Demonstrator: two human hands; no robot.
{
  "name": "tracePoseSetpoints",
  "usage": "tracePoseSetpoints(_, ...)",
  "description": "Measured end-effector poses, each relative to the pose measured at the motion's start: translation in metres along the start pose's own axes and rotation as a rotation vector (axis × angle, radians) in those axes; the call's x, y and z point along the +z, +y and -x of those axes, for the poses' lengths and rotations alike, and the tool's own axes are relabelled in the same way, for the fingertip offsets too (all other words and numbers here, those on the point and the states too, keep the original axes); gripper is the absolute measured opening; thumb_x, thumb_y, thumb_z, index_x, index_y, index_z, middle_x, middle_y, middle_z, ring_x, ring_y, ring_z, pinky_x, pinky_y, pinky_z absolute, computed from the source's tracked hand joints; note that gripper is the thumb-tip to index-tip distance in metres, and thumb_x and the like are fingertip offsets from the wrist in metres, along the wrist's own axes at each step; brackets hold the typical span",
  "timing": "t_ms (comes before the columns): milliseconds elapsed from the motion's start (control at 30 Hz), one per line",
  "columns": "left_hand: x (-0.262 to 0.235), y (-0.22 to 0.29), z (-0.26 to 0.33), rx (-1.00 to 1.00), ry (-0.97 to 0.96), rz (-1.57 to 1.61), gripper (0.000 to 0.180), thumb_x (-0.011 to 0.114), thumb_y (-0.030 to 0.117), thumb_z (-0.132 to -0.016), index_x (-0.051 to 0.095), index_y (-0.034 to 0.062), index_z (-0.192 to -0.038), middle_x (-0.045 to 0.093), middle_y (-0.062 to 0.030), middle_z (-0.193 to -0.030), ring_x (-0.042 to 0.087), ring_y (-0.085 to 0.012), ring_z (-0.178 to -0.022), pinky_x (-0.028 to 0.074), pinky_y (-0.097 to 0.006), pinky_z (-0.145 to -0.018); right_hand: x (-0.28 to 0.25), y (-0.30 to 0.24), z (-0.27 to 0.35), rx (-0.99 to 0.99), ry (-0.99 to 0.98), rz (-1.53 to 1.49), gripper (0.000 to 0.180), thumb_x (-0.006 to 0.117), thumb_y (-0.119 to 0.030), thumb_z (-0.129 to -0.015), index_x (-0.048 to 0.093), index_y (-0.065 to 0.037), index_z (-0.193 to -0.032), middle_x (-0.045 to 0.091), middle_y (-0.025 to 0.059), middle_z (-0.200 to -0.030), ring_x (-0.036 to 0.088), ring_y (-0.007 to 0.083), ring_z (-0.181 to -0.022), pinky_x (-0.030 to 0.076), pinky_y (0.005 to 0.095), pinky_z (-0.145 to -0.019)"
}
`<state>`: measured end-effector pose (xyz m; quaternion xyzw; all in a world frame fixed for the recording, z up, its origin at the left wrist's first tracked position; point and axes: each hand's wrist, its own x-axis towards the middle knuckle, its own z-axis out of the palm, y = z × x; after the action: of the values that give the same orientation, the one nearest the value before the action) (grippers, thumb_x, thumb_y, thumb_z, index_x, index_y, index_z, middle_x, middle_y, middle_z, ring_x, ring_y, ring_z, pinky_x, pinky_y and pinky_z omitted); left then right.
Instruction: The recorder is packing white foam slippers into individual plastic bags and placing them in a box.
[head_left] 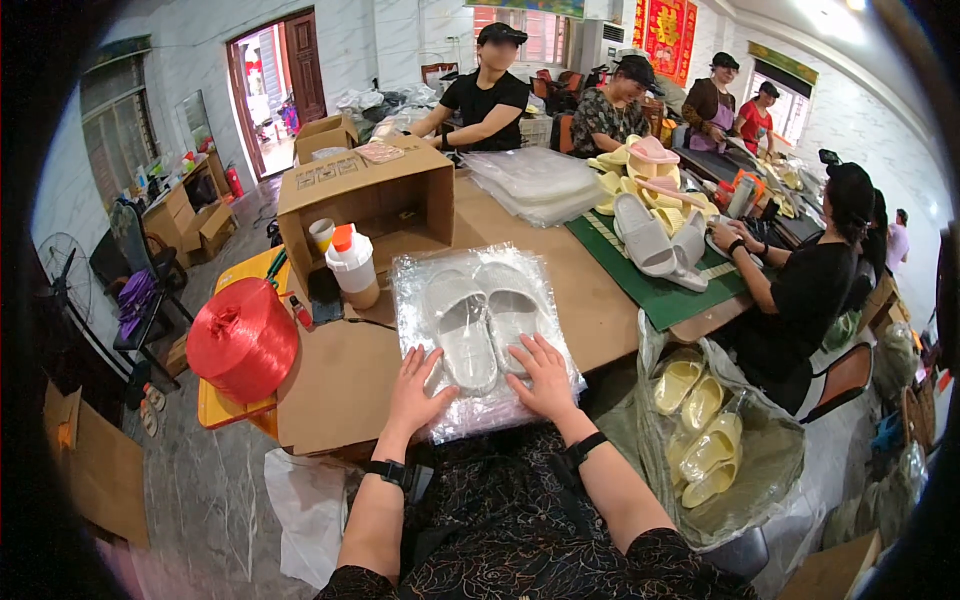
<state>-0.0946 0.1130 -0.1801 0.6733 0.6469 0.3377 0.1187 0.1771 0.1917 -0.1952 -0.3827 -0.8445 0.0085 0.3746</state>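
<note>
- Head view: a pair of grey slippers (468,335) lies side by side within a clear plastic bag (478,412), flat on the brown worktop (340,385), directly before the person; a cardboard box (365,195) stands beyond it to the left.
- Handling, as a judgement: the slippers look light and moulded from soft, springy foam, hard to break; the bag seems thin, slippery and easily creased, so a fingertip pull on loose film could slide or tear it.
- Best hold, likely: both sides at once, through the film onto the soles, near the heels.
- Left hand (418,390): palm down, fingers spread wide on the bag's near left part, beside the left slipper's heel; nothing gripped.
- Right hand (543,375): likewise spread, fingertips at the right slipper's heel; glare on the film makes exact contact hard to judge.
- Both forearms reach up from the lower edge, converging toward the bag.
</note>
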Motion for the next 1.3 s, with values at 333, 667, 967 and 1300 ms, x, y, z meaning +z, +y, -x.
tracePoseSetpoints(333,-0.018,0.024,0.002,0.114,0.233,-0.121,0.079,0.078,0.036,-0.082,0.044,0.0025,-0.145,0.061,-0.0194,-0.124,0.055,-0.0362,-0.118,0.044,-0.046,-0.1,-0.059,0.027,0.002,0.226,0.33,-0.012,0.041,0.074,-0.022,-0.084,0.062,-0.006,-0.12,0.06,0.0177,-0.123,0.054,0.0382,-0.116,0.044,0.0458,-0.098)
tracePoseSetpoints(667,-0.019,0.044,0.009,-0.343,-0.14,0.261,0.093,0.075,0.052,-0.081,0.034,0.0097,-0.152,0.068,-0.0117,-0.083,0.067,-0.0245,-0.077,0.052,-0.037,-0.072,-0.071,0.05,0.016,0.713,-0.055,-0.217,0.048,0.077,-0.036,-0.081,0.069,-0.003,-0.114,0.071,0.0153,-0.091,0.069,0.0296,-0.085,0.053,0.0395,-0.078)
tracePoseSetpoints(967,-0.036,0.066,0.021,-0.366,-0.332,0.32,0.069,0.072,0.03,-0.089,0.043,0.0157,-0.15,0.067,-0.0068,-0.073,0.061,-0.012,-0.063,0.049,-0.029,-0.059,-0.081,0.088,0.029,0.658,-0.228,-0.386,0.059,0.074,-0.033,-0.084,0.06,0.003,-0.128,0.069,0.0101,-0.075,0.064,0.0158,-0.064,0.051,0.0314,-0.059)
tracePoseSetpoints(1300,-0.035,0.034,0.017,-0.404,-0.211,0.711,0.058,0.072,0.008,-0.087,0.052,0.0077,-0.141,0.065,-0.004,-0.073,0.06,-0.0098,-0.062,0.048,-0.025,-0.055,-0.118,0.031,-0.012,0.821,-0.36,-0.927,0.05,0.066,-0.012,-0.091,0.049,0.001,-0.136,0.069,0.0071,-0.082,0.06,0.0092,-0.064,0.043,0.0225,-0.05)
